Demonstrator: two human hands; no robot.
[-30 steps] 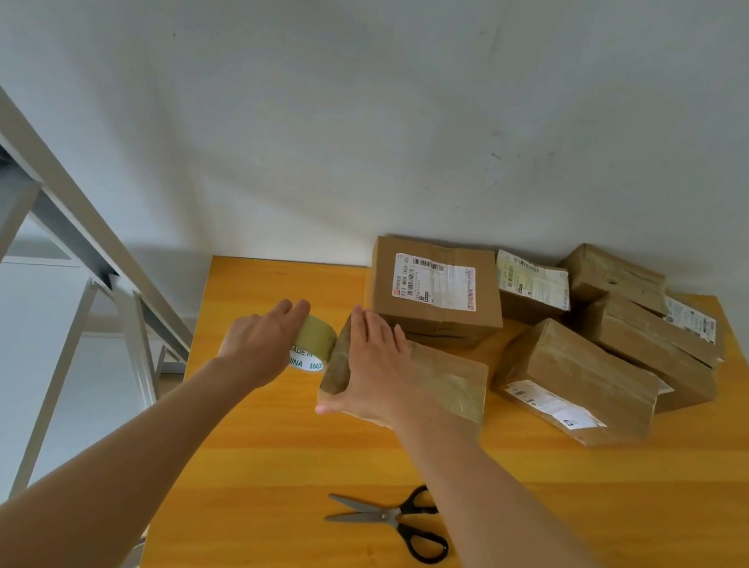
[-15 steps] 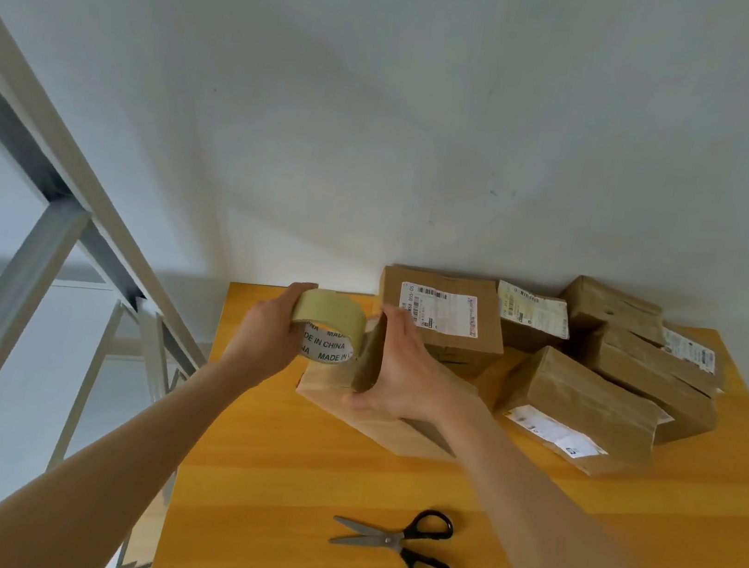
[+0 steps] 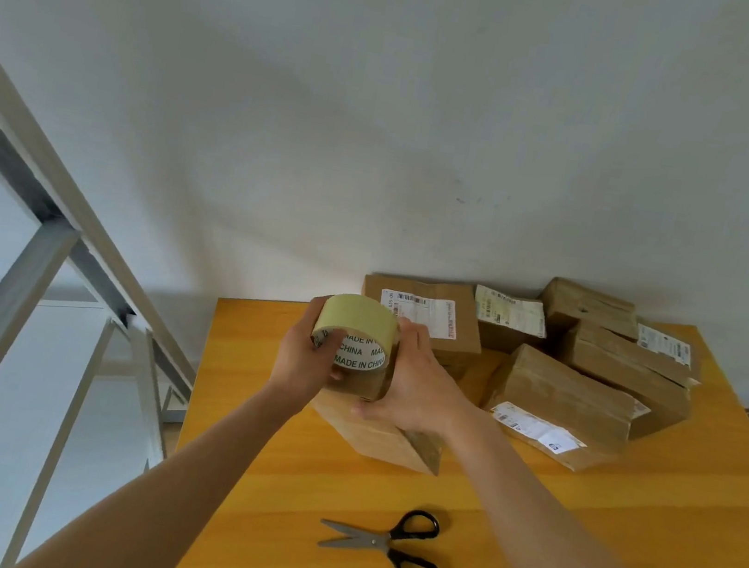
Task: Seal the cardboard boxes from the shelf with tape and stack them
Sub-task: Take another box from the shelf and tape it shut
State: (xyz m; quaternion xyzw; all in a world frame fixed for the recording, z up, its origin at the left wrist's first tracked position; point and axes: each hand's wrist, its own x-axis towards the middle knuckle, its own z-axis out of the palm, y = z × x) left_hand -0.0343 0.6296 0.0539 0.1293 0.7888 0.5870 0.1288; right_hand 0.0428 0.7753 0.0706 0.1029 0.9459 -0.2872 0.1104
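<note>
Cardboard box (image 3: 383, 440) tilts on the orange desk (image 3: 616, 539), clasped by the right hand (image 3: 415, 387); the left hand (image 3: 302, 363) grips a tape roll (image 3: 356, 325) beside it, white wall (image 3: 388, 115) behind.

Head view. My left hand (image 3: 306, 363) grips a roll of tan tape (image 3: 356, 325), its core printed MADE IN CHINA, and holds it against the raised end of a small cardboard box (image 3: 380, 440). My right hand (image 3: 418, 387) clasps that same end from the right. The box is tilted, with its lower part resting on the orange wooden table (image 3: 616, 539). Black-handled scissors (image 3: 392, 543) lie on the table nearer to me, blades pointing left, apart from the box. A pile of boxes (image 3: 591, 379), several bearing white shipping labels, sits at the far right of the table by the white wall (image 3: 388, 115). A grey metal frame (image 3: 29, 242) stands at the left.
</note>
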